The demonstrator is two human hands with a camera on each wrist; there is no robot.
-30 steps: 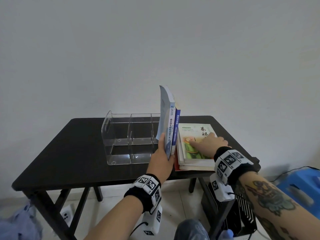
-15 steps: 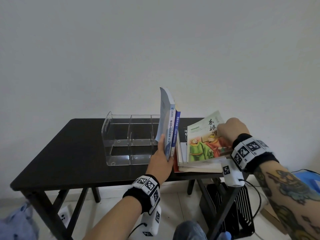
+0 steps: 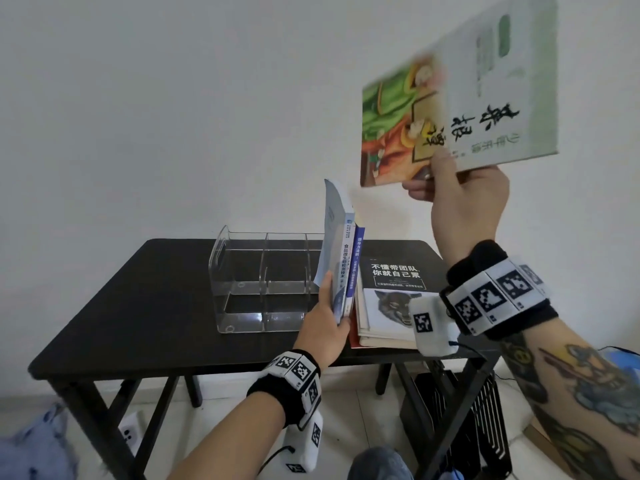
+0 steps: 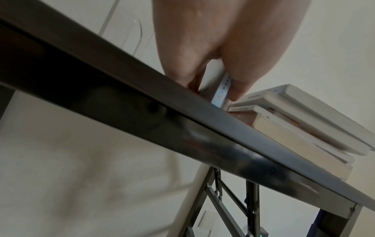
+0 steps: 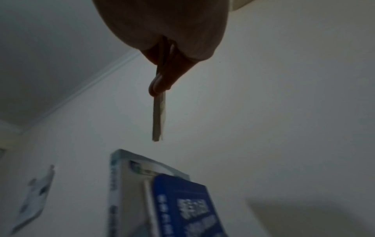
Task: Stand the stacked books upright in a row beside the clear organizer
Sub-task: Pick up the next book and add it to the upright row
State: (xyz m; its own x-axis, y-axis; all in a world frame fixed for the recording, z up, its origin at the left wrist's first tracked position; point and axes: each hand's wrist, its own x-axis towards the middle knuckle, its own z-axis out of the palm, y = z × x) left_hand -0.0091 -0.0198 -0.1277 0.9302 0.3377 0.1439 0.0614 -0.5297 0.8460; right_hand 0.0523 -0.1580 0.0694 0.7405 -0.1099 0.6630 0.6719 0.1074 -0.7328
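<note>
Two books stand upright against the right end of the clear organizer (image 3: pixel 263 282): a pale blue one (image 3: pixel 337 251) and a thinner dark blue one (image 3: pixel 356 265). My left hand (image 3: pixel 329 327) grips their lower edge, thumb on the organizer side; the same grip shows in the left wrist view (image 4: pixel 223 89). To their right lies the remaining stack (image 3: pixel 388 306), its top cover black with a wolf picture. My right hand (image 3: pixel 446 188) holds a thin green illustrated book (image 3: pixel 460 98) high in the air by its bottom edge, seen edge-on (image 5: pixel 159 115) in the right wrist view.
The black folding table (image 3: pixel 138 306) has bare surface left of the organizer. A white wall stands close behind. Under the table sit a power strip (image 3: pixel 130 431) and a black box (image 3: pixel 460 410). Blue cloth (image 3: pixel 31 452) lies at the lower left.
My right hand has peeled the green book off the stack and raised it well above the table, uncovering the black wolf cover. The left hand has kept its hold on the standing books.
</note>
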